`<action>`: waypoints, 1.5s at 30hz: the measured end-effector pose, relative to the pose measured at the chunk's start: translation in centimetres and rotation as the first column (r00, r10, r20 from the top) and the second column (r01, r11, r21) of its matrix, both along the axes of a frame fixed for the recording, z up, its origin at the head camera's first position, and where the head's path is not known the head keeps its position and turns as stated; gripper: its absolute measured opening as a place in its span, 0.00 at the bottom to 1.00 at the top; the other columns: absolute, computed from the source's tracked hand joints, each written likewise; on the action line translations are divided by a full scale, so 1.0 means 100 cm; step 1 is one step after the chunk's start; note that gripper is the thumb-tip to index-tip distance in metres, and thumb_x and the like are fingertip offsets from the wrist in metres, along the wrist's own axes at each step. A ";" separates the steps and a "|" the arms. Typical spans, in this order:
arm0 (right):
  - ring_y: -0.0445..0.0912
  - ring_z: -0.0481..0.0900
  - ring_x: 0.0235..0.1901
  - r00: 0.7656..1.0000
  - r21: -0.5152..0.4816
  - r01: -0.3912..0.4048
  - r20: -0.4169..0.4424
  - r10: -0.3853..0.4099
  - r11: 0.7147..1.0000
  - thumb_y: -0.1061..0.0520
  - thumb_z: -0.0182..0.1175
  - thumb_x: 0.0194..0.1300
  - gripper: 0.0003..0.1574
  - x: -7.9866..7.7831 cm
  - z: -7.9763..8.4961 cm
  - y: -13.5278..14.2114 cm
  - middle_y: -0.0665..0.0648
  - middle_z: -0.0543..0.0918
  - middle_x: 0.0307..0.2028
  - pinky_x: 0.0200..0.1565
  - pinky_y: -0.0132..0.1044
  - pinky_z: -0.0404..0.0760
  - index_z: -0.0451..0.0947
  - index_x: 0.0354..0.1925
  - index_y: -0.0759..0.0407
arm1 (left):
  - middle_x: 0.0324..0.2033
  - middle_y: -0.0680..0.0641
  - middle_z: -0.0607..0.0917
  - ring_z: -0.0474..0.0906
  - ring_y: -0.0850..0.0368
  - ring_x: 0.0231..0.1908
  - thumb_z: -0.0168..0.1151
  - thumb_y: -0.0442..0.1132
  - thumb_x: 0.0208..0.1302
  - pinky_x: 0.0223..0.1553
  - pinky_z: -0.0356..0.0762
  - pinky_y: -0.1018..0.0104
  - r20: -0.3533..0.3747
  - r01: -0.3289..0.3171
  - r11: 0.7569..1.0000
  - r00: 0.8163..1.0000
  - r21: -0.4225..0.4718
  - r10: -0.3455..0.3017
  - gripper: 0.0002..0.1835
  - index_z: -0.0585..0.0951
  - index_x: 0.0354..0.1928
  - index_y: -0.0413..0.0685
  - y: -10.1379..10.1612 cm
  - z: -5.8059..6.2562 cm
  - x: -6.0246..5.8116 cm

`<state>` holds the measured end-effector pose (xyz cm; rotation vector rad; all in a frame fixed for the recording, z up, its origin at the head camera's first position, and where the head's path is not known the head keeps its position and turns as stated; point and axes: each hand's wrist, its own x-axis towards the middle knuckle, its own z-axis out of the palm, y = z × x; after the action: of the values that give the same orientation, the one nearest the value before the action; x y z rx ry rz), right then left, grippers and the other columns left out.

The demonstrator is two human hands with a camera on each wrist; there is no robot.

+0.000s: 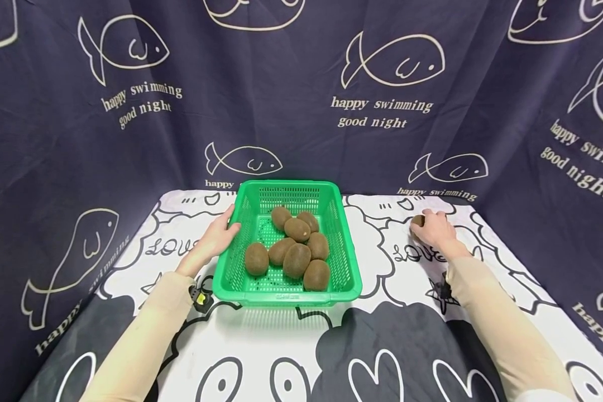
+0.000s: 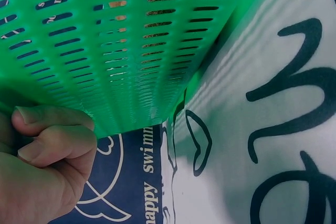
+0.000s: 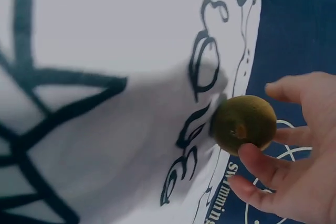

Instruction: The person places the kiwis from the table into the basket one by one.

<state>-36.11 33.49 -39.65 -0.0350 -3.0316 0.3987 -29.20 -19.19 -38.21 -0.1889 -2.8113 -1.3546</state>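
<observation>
A green plastic basket [image 1: 288, 298] stands on the table with several brown kiwis [image 1: 297, 261] inside. At its left side is my left hand [image 1: 218, 234], thumb over the rim and fingers curled against the outer wall. In the left wrist view the left hand [image 2: 50, 156] shows folded fingers beneath the slotted basket wall [image 2: 131, 56]. Far to the right, a single kiwi [image 1: 419, 220] rests on the table by my right hand [image 1: 438, 230]. Seen from the right wrist, one fingertip of the right hand [image 3: 294, 150] overlaps the kiwi [image 3: 244, 124], while the thumb stands apart from it.
A white cloth [image 1: 377, 251] with black drawings covers the table. Dark blue curtains [image 1: 301, 123] printed with fish hang behind it and along both sides. Between the basket and the lone kiwi lies a stretch of printed cloth.
</observation>
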 end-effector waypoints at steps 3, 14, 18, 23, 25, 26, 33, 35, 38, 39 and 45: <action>0.73 0.72 0.48 0.998 -0.005 -0.048 0.034 0.048 0.999 0.50 0.53 0.61 0.42 0.000 0.002 0.000 0.81 0.69 0.52 0.47 0.64 0.73 0.58 0.64 0.75 | 0.66 0.29 0.67 0.78 0.40 0.52 0.44 0.39 0.72 0.54 0.76 0.49 -0.001 0.001 1.000 1.000 -0.007 -0.001 0.35 0.45 0.76 0.42 0.000 0.000 0.000; 0.69 0.73 0.48 0.991 -0.064 -0.119 0.054 0.122 0.991 0.50 0.60 0.60 0.49 0.000 0.001 0.010 0.81 0.72 0.53 0.50 0.61 0.72 0.54 0.67 0.77 | 0.67 0.29 0.66 0.77 0.41 0.51 0.44 0.40 0.72 0.54 0.76 0.49 0.006 0.001 1.000 1.000 -0.015 -0.001 0.35 0.45 0.76 0.42 0.000 0.000 0.000; 0.69 0.73 0.47 0.987 -0.059 -0.157 0.031 0.159 0.986 0.50 0.60 0.61 0.47 -0.003 -0.002 0.012 0.81 0.74 0.50 0.50 0.61 0.72 0.56 0.65 0.80 | 0.67 0.29 0.66 0.78 0.41 0.49 0.44 0.40 0.72 0.52 0.77 0.50 0.002 0.003 1.000 1.000 -0.020 -0.002 0.35 0.45 0.76 0.42 0.000 -0.001 0.000; 0.71 0.72 0.50 0.985 -0.075 -0.164 0.035 0.167 0.984 0.53 0.62 0.56 0.50 -0.006 -0.005 0.011 0.83 0.72 0.52 0.56 0.63 0.70 0.54 0.65 0.82 | 0.67 0.29 0.66 0.78 0.40 0.51 0.44 0.40 0.72 0.54 0.76 0.49 0.009 0.001 1.000 1.000 -0.013 -0.001 0.35 0.45 0.76 0.43 -0.001 -0.001 0.000; 0.71 0.71 0.52 0.984 -0.078 -0.167 0.052 0.171 0.983 0.54 0.62 0.55 0.52 -0.007 -0.006 0.010 0.83 0.70 0.54 0.58 0.63 0.69 0.52 0.67 0.82 | 0.67 0.29 0.65 0.77 0.40 0.51 0.44 0.40 0.72 0.54 0.76 0.49 0.014 0.001 1.000 1.000 -0.014 -0.001 0.35 0.44 0.76 0.43 -0.001 -0.002 0.000; 0.71 0.71 0.53 0.983 -0.085 -0.168 0.061 0.174 0.982 0.54 0.62 0.55 0.52 -0.006 -0.006 0.009 0.83 0.70 0.55 0.59 0.63 0.68 0.51 0.67 0.81 | 0.67 0.29 0.65 0.78 0.40 0.51 0.44 0.40 0.72 0.54 0.76 0.49 0.014 0.002 1.000 1.000 -0.015 -0.001 0.35 0.44 0.76 0.42 -0.001 -0.002 0.000; 0.71 0.71 0.53 0.982 -0.101 -0.171 0.059 0.177 0.980 0.52 0.64 0.58 0.52 -0.005 -0.003 0.003 0.82 0.71 0.55 0.58 0.63 0.69 0.52 0.68 0.78 | 0.66 0.29 0.67 0.79 0.41 0.49 0.44 0.40 0.72 0.52 0.77 0.51 0.006 0.003 1.000 1.000 -0.014 -0.003 0.35 0.44 0.76 0.42 -0.001 -0.002 -0.001; 0.70 0.72 0.51 0.982 -0.104 -0.178 0.050 0.183 0.979 0.52 0.66 0.57 0.53 -0.006 -0.002 0.003 0.82 0.72 0.54 0.57 0.63 0.69 0.52 0.68 0.78 | 0.66 0.29 0.68 0.78 0.41 0.50 0.44 0.40 0.73 0.52 0.77 0.51 0.013 0.001 1.000 1.000 -0.013 0.000 0.35 0.44 0.76 0.43 -0.001 -0.001 -0.001; 0.70 0.73 0.50 0.980 -0.115 -0.190 0.032 0.195 0.975 0.52 0.67 0.56 0.53 -0.006 -0.001 0.003 0.81 0.73 0.52 0.56 0.62 0.70 0.52 0.67 0.78 | 0.66 0.29 0.67 0.78 0.41 0.51 0.43 0.40 0.73 0.53 0.77 0.50 0.018 0.001 1.000 1.000 -0.016 0.000 0.35 0.44 0.76 0.43 -0.001 -0.001 -0.001; 0.69 0.73 0.50 0.980 -0.117 -0.195 0.023 0.199 0.974 0.53 0.68 0.56 0.53 -0.007 -0.001 0.004 0.81 0.73 0.52 0.56 0.62 0.70 0.53 0.67 0.78 | 0.66 0.29 0.67 0.78 0.41 0.51 0.43 0.40 0.73 0.53 0.77 0.50 0.019 0.001 1.000 1.000 -0.015 0.000 0.35 0.44 0.76 0.44 -0.001 -0.001 -0.001; 0.66 0.72 0.46 0.977 -0.115 -0.212 0.004 0.213 0.971 0.51 0.68 0.56 0.53 -0.009 -0.003 0.006 0.80 0.72 0.48 0.52 0.60 0.71 0.55 0.67 0.79 | 0.68 0.29 0.65 0.77 0.40 0.53 0.43 0.40 0.73 0.56 0.74 0.48 0.018 0.000 1.000 1.000 -0.015 0.001 0.35 0.44 0.76 0.43 -0.001 0.000 -0.001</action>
<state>-36.99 34.13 -39.95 0.2833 -3.0340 0.5899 -29.31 -19.31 -38.21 -0.1771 -2.8367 -1.3417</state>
